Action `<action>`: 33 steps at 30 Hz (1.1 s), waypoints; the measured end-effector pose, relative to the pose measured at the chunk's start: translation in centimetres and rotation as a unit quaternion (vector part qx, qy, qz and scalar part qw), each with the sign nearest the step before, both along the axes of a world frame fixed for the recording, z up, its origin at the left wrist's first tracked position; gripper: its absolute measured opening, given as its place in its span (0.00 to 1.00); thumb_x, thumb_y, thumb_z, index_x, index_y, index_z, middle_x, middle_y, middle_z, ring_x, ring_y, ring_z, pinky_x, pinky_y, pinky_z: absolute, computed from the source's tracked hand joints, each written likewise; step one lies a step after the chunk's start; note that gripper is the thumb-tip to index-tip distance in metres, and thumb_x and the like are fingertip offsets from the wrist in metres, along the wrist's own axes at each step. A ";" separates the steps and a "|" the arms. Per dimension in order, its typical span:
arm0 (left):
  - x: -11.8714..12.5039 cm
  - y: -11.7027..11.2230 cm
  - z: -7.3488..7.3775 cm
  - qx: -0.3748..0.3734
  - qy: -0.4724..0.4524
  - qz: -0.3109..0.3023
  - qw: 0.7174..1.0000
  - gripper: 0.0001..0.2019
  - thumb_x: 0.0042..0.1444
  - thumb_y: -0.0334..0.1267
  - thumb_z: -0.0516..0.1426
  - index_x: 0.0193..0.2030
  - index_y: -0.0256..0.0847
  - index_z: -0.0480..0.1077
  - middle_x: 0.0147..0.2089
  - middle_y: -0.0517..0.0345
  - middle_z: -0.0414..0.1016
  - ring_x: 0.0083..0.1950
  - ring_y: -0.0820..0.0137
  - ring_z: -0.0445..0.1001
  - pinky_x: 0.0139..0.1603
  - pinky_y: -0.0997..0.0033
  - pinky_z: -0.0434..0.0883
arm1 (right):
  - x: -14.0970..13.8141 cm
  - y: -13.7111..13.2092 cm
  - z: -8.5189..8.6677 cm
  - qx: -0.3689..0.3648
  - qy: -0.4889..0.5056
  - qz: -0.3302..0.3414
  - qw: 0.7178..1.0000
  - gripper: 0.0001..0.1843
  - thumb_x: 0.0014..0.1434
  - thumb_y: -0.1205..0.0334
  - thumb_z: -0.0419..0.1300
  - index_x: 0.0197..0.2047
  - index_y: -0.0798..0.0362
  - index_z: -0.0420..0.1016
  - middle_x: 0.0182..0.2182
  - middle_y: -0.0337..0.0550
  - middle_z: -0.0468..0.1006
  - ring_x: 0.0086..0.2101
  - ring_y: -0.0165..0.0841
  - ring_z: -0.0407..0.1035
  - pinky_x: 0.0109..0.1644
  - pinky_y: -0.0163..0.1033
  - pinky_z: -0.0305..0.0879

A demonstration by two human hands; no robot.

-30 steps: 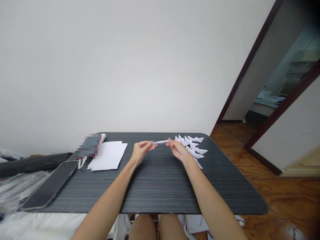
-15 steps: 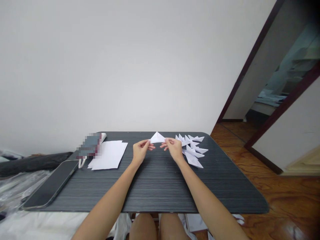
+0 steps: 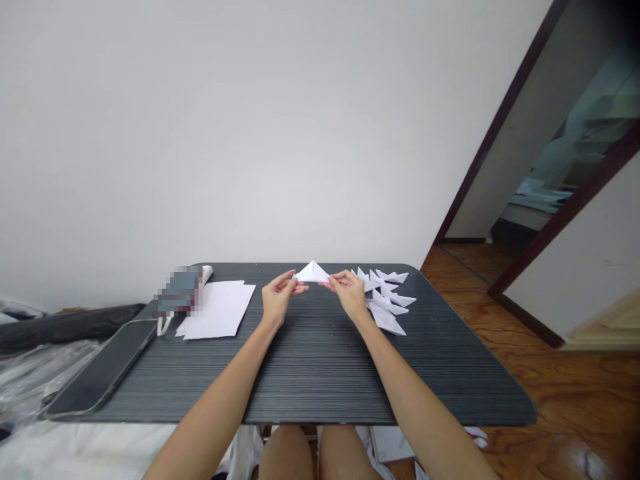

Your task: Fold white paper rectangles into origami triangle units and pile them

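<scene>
Between my hands, above the far part of the dark table, is a folded white paper boat point(image 3: 313, 272) with its peak pointing up. My left hand point(image 3: 278, 296) pinches its left corner between thumb and fingers. At the opposite corner, my right hand point(image 3: 347, 291) holds it the same way. Just right of that hand lies a group of several folded paper boats point(image 3: 391, 308), partly hidden behind it. A stack of white paper sheets point(image 3: 220, 312) rests to the left of my left hand.
The black table point(image 3: 320, 373) has a wood-grain top and meets a white wall point(image 3: 320, 133). A phone point(image 3: 105, 370) lies at the left edge, near a pixelated object point(image 3: 179, 291) and a white cable point(image 3: 163, 326). Plastic-wrapped items point(image 3: 50, 373) sit beyond the left side.
The paper boat has shifted slightly left and up. My left hand has moved a little left and its fingers have changed position at the corner; the right hand has barely moved.
</scene>
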State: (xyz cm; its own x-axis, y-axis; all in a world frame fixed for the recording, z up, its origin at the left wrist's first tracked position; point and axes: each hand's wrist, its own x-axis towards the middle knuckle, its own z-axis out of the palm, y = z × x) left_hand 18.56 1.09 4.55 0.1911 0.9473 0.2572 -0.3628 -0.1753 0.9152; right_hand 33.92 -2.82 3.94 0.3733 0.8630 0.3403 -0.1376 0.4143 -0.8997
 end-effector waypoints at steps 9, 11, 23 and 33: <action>-0.2 0.5 -0.3 -0.069 -0.031 -0.053 0.996 0.12 0.46 0.38 0.57 0.33 0.30 0.65 0.31 0.44 0.75 0.34 0.62 0.75 0.36 0.68 0.71 | -0.2 -0.6 0.7 -0.002 -0.007 0.018 1.000 0.13 0.43 0.56 0.61 0.27 0.55 0.64 0.22 0.42 0.75 0.28 0.36 0.73 0.37 0.42 0.70; -0.2 0.6 -0.2 -0.108 -0.032 -0.073 0.991 0.10 0.48 0.37 0.56 0.31 0.29 0.66 0.31 0.43 0.75 0.33 0.63 0.75 0.34 0.70 0.72 | -0.3 -0.8 0.8 -0.003 -0.012 0.020 1.000 0.13 0.43 0.55 0.61 0.27 0.55 0.64 0.22 0.42 0.75 0.28 0.36 0.73 0.38 0.42 0.70; -0.3 0.8 -0.2 -0.153 0.020 -0.053 0.987 0.05 0.44 0.28 0.56 0.29 0.26 0.67 0.25 0.45 0.74 0.29 0.68 0.75 0.29 0.78 0.72 | -0.2 -0.8 0.9 0.003 -0.025 0.027 0.999 0.13 0.43 0.56 0.60 0.28 0.55 0.63 0.22 0.41 0.75 0.26 0.35 0.72 0.34 0.40 0.70; 0.0 -0.4 0.5 0.054 0.096 0.033 0.993 0.14 0.42 0.41 0.58 0.32 0.30 0.65 0.23 0.52 0.73 0.27 0.63 0.75 0.30 0.67 0.72 | -0.5 -0.6 0.7 -0.006 0.012 0.011 1.000 0.12 0.43 0.57 0.60 0.28 0.54 0.62 0.20 0.39 0.74 0.27 0.35 0.73 0.36 0.39 0.70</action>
